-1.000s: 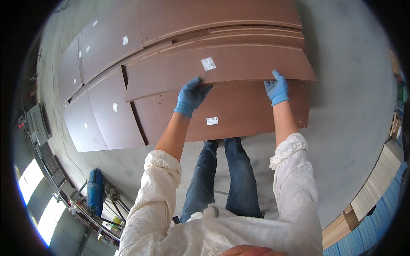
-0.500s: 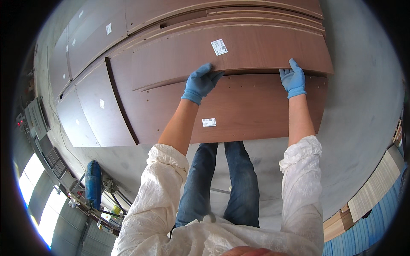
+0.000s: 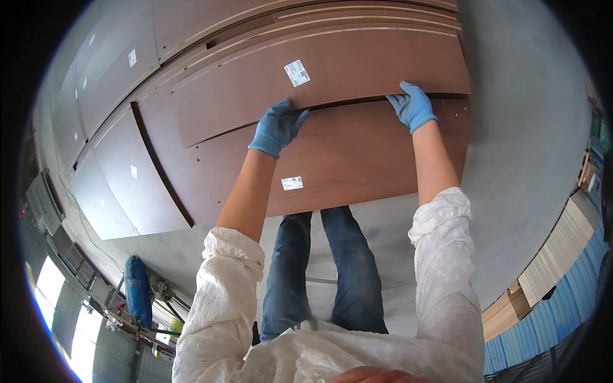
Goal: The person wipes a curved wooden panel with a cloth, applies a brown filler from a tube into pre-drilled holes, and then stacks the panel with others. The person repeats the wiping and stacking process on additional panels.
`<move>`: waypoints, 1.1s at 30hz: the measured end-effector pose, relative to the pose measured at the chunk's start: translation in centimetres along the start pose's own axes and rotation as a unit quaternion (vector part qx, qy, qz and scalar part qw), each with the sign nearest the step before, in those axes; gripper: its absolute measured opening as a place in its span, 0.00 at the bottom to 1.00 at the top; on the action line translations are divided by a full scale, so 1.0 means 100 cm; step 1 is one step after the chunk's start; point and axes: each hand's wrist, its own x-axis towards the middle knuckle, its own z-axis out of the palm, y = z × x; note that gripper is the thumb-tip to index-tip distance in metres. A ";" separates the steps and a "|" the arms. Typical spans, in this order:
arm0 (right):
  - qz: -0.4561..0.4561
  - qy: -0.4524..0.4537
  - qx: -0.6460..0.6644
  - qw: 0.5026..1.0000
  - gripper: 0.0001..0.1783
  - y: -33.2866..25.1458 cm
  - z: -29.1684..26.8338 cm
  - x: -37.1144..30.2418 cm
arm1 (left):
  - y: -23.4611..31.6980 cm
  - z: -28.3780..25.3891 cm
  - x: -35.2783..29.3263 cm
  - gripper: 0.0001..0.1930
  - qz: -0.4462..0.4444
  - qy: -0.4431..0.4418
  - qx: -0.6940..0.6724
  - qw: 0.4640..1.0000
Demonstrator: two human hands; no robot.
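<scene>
A long reddish-brown wood panel (image 3: 370, 64) with a white label lies over a second brown panel (image 3: 357, 156). My left hand (image 3: 274, 131), in a blue glove, grips the upper panel's near edge left of its middle. Farther right along that edge, my blue-gloved right hand (image 3: 414, 107) holds the panel too, with some fingertips hidden at the edge. A narrow dark gap runs beneath the edge between my hands. The lower panel has small holes and its own white label.
Several more brown panels (image 3: 211, 19) are stacked beyond and to the left, and a dark raised strip (image 3: 159, 163) crosses them. Grey floor (image 3: 517, 153) lies at the right. A blue cylinder (image 3: 138, 292) stands at lower left, boards (image 3: 562, 242) at lower right.
The upper panel's near edge has come down, and the gap beneath it is narrower. Both hands have stayed on that edge. The whole view has shifted, with the panels farther left.
</scene>
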 end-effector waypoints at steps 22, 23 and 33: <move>-0.395 0.147 -0.811 0.405 0.41 -0.026 -0.016 0.035 | 0.036 -0.002 0.031 0.66 0.386 0.230 0.822 0.351; -0.381 0.160 -0.828 0.380 0.41 -0.029 -0.021 0.036 | 0.033 -0.002 0.034 0.67 0.393 0.236 0.823 0.336; -0.375 0.172 -0.810 0.417 0.43 -0.040 -0.044 0.049 | 0.015 0.025 0.039 0.70 0.372 0.223 0.838 0.332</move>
